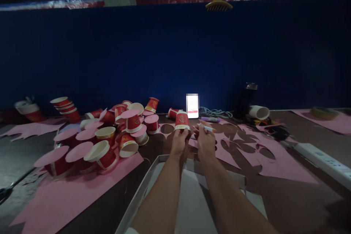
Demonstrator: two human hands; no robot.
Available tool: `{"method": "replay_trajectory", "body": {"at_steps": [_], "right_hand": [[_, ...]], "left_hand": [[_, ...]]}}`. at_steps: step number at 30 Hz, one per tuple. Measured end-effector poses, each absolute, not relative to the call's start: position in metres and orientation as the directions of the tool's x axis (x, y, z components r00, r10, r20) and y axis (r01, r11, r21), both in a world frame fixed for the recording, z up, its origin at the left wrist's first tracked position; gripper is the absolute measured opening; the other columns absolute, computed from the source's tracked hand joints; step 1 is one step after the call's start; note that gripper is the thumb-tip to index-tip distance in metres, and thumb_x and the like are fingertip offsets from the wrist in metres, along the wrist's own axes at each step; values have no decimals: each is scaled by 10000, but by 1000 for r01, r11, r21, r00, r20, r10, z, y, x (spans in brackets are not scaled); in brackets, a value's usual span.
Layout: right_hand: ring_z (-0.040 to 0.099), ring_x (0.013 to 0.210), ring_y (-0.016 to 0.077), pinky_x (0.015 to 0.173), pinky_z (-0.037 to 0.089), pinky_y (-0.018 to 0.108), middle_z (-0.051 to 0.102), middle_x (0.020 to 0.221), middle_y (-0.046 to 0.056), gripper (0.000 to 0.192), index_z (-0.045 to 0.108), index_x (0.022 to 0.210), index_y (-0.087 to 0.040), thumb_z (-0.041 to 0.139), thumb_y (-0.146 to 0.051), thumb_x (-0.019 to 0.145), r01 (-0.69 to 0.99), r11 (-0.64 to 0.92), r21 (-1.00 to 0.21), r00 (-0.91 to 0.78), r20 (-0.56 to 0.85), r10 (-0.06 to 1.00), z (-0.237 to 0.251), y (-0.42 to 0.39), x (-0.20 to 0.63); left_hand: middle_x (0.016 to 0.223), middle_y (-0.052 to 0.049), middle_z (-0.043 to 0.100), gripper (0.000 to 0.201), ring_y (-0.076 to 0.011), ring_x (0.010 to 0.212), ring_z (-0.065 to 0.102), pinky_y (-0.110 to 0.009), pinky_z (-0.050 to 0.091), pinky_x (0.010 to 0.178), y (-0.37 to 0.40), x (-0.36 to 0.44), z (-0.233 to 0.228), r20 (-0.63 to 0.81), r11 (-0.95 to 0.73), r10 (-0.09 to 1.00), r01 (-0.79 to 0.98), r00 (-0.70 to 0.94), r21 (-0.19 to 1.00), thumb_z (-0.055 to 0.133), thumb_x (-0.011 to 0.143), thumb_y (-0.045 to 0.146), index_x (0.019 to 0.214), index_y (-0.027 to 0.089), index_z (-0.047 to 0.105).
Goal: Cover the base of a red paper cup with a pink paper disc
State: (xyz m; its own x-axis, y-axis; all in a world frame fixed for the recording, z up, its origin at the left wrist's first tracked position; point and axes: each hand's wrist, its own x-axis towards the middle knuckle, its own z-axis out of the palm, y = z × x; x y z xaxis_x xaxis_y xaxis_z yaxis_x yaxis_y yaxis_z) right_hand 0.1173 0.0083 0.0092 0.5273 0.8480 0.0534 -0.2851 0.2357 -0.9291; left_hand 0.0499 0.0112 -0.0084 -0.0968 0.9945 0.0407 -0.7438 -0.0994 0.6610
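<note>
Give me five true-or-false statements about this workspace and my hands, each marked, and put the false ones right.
1. The left hand holds a red paper cup. True.
2. The right hand holds a second cup. False: the right hand holds a pen.
3. A yellow clip is at the top edge of the blue partition. True.
4. The power strip lies at the picture's left. False: the power strip lies at the right.
5. A lit screen stands beyond the hands. True.
</note>
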Motion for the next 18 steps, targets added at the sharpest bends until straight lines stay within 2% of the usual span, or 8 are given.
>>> {"method": "replay_trajectory", "body": {"at_steps": [3,5,11,16,18], "right_hand": [[584,531,84,458,434,178,656,729,-19,215,611,972,-208,577,-264,767,-432,-3,-902,444,-216,870,5,14,118],[544,461,77,401,385,171,637,650,-28,156,609,875,-193,613,-272,741,-455,-77,-887,390,-276,879,4,15,119],[482,398,71,380,341,180,585,533,-55,133,596,770,-192,645,-304,719,-420,-124,-899,347,-286,893,5,15,119],[484,402,86,385,357,198,581,516,-47,148,599,733,-197,649,-332,700,-420,-129,-898,320,-279,905,0,17,118],[517,425,94,390,368,199,604,539,-34,152,600,725,-198,633,-345,706,-394,-79,-916,343,-226,912,-3,18,119]], "left_hand": [[751,13,631,309,-91,678,581,-251,452,748,15,51,-11,57,-99,995,-751,-82,653,788,580,254,801,160,593],[779,3,651,306,-94,678,592,-246,457,728,16,51,-13,90,-100,994,-745,-54,659,777,603,262,838,163,607],[887,-17,685,306,-101,741,622,-223,462,727,19,52,-18,200,-156,980,-721,-24,675,745,654,234,941,180,651],[889,-15,697,332,-118,763,649,-227,485,730,16,52,-13,123,-110,992,-742,-37,662,742,648,208,970,196,661],[915,-18,700,354,-133,820,659,-242,496,780,14,52,-10,90,-88,995,-765,-40,638,737,645,176,990,199,660]]}}
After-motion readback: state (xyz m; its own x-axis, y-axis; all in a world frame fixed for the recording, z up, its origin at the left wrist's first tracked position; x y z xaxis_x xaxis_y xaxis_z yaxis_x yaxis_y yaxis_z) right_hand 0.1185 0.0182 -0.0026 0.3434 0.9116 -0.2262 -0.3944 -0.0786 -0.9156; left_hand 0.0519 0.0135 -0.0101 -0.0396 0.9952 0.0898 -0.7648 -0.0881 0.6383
